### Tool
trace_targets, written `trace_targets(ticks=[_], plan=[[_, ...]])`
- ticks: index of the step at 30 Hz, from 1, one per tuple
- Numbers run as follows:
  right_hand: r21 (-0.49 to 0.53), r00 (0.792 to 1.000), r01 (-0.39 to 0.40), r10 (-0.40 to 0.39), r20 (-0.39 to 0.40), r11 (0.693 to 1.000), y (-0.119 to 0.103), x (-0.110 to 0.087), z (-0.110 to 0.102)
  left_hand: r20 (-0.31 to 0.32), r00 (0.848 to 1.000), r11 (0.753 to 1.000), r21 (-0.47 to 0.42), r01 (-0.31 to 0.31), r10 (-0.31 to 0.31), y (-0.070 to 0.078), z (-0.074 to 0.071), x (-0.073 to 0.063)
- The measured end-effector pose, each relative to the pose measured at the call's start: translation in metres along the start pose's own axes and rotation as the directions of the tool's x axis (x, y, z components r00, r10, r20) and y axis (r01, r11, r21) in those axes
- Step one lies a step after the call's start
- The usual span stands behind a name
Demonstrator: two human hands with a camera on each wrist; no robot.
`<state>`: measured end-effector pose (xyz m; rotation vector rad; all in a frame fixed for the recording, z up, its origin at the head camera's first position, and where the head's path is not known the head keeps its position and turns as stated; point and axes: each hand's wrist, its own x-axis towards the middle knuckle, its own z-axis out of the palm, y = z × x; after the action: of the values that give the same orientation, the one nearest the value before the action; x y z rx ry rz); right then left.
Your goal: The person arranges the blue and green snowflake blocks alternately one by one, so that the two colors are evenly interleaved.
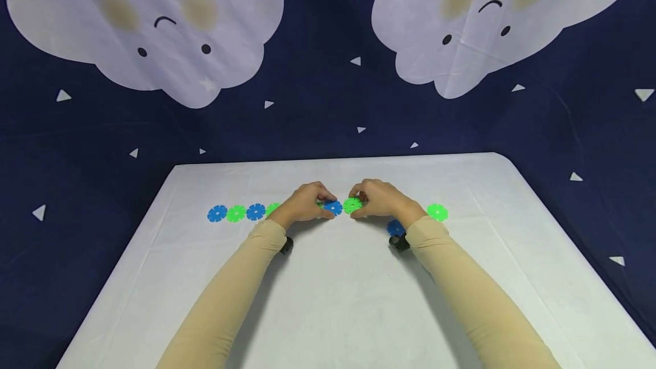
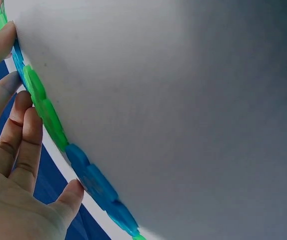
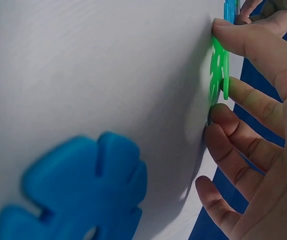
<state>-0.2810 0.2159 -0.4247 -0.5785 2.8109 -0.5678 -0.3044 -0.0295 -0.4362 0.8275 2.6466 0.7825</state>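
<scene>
A blue slotted flower disc (image 1: 335, 208) is pinched between the thumb and fingers of my left hand (image 1: 306, 203). It lies at the right end of a row of alternating discs, partly covered by that hand. My right hand (image 1: 381, 198) pinches a green slotted flower disc (image 1: 352, 205) just right of the blue one, with a narrow gap between them in the head view. In the left wrist view, green (image 2: 48, 112) and blue discs (image 2: 101, 187) run in line beside the left fingers. The right wrist view shows the held green disc (image 3: 216, 65) nearly edge-on.
Row discs to the left are blue (image 1: 217, 213), green (image 1: 236, 213), blue (image 1: 255, 212) and partly hidden green (image 1: 273, 208). A loose blue disc (image 1: 395, 228) sits by the right wrist; a green one (image 1: 437, 212) lies farther right. All are on a white-covered table (image 1: 328, 300).
</scene>
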Motion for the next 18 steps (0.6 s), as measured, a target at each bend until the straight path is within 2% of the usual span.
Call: trace_targets(ticks=[18], plan=[[-0.001, 1.0, -0.003, 0.003, 0.002, 1.0, -0.0004, 0.0016, 0.0002, -0.004, 1.0, 1.0, 0.004, -0.013, 0.013, -0.0013, 0.0003, 0.0004]])
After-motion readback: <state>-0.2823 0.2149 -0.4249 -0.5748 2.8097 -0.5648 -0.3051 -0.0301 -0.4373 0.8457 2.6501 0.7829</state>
